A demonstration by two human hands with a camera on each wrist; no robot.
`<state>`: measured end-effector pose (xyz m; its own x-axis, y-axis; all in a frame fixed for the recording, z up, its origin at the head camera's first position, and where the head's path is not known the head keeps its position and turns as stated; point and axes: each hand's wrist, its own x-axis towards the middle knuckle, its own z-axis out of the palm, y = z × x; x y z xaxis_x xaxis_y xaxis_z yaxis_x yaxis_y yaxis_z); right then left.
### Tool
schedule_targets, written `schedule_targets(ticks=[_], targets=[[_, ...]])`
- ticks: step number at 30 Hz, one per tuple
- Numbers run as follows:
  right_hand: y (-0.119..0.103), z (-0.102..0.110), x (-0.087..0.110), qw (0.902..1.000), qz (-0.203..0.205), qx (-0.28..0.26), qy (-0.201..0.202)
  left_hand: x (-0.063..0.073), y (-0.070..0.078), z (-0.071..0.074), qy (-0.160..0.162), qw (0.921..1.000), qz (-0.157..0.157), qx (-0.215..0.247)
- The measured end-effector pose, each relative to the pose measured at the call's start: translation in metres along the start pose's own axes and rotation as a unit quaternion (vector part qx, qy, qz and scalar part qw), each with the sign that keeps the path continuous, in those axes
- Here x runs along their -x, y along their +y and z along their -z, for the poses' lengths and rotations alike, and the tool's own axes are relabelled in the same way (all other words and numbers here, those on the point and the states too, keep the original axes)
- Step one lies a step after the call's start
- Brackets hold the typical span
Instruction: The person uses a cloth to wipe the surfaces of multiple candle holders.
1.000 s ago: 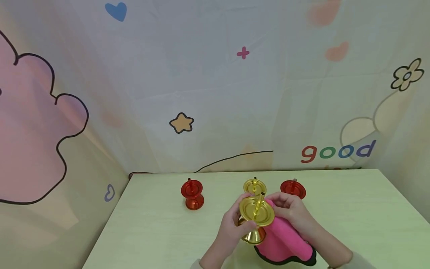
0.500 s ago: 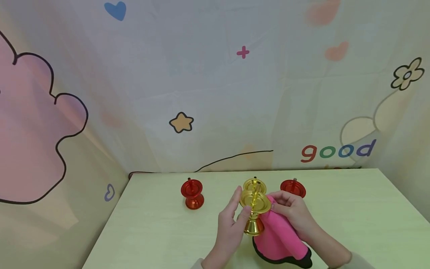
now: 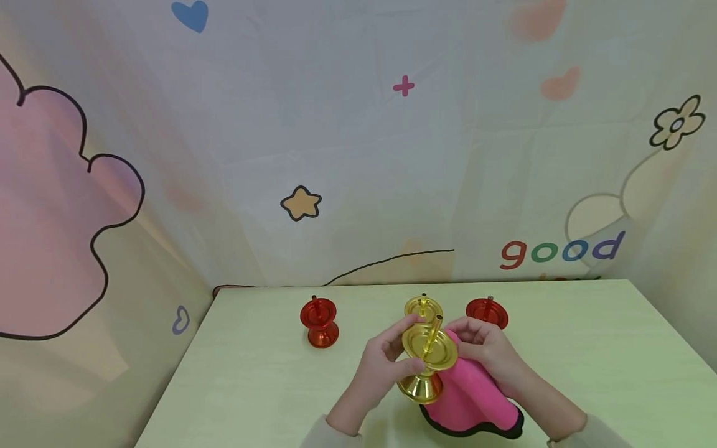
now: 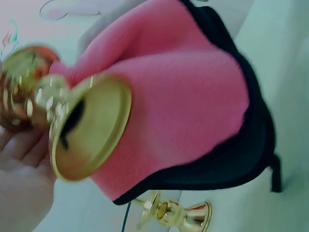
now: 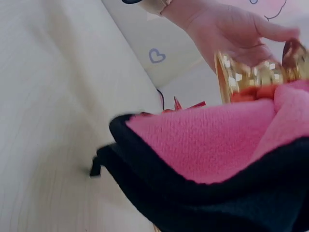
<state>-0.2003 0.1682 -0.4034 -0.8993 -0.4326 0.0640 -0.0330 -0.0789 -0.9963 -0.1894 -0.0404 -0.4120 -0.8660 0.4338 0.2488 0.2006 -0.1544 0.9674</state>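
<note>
My left hand (image 3: 381, 364) holds a gold candle holder (image 3: 422, 387) by its upper dish, fingers behind and thumb at the near side. It leans with its thin tube tipped to the right and stays off the table. My right hand (image 3: 487, 351) pinches a pink cloth (image 3: 470, 395) with black edging against the dish's right rim, and the cloth drapes below. In the left wrist view, the holder's hollow base (image 4: 94, 130) faces the camera, in front of the pink cloth. The right wrist view shows the cloth's dark underside (image 5: 231, 212) and a small black loop at its edge.
A red candle holder (image 3: 320, 336) stands at the back left of the pale table (image 3: 235, 373). Behind my hands are a second gold holder (image 3: 414, 306) and another red one (image 3: 482, 309), both partly hidden. A printed curtain (image 3: 358, 137) hangs behind the table.
Half a second ago the held candle holder was more upright with my left fingers spread; now it is tilted again and those fingers curl round the dish. The cloth stays at the rim.
</note>
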Motion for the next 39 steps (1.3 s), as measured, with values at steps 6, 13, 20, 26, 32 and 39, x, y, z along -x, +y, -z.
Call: schedule_targets(ticks=[6,13,20,26,32,39], targets=[[0.005,0.006,0.0,0.9986,0.003,-0.018,-0.049,-0.001,0.0,0.011,-0.089,0.9953,0.021,-0.031],[0.012,0.006,0.0,0.9982,0.003,-0.008,-0.059,0.0,-0.005,0.011,-0.111,0.9927,0.017,-0.043],[0.016,0.01,0.001,0.9983,-0.014,0.004,-0.056,0.001,-0.008,0.011,-0.067,0.9971,0.032,-0.014],[0.013,0.023,0.003,0.9972,-0.065,0.028,-0.024,-0.002,-0.016,0.023,0.024,0.9982,0.053,0.014],[0.011,0.037,0.009,0.9937,-0.098,0.054,0.002,-0.017,-0.026,0.041,0.137,0.9886,0.062,0.01],[0.009,0.043,0.015,0.9914,-0.115,0.062,0.012,-0.039,-0.037,0.054,0.234,0.97,0.059,-0.032]])
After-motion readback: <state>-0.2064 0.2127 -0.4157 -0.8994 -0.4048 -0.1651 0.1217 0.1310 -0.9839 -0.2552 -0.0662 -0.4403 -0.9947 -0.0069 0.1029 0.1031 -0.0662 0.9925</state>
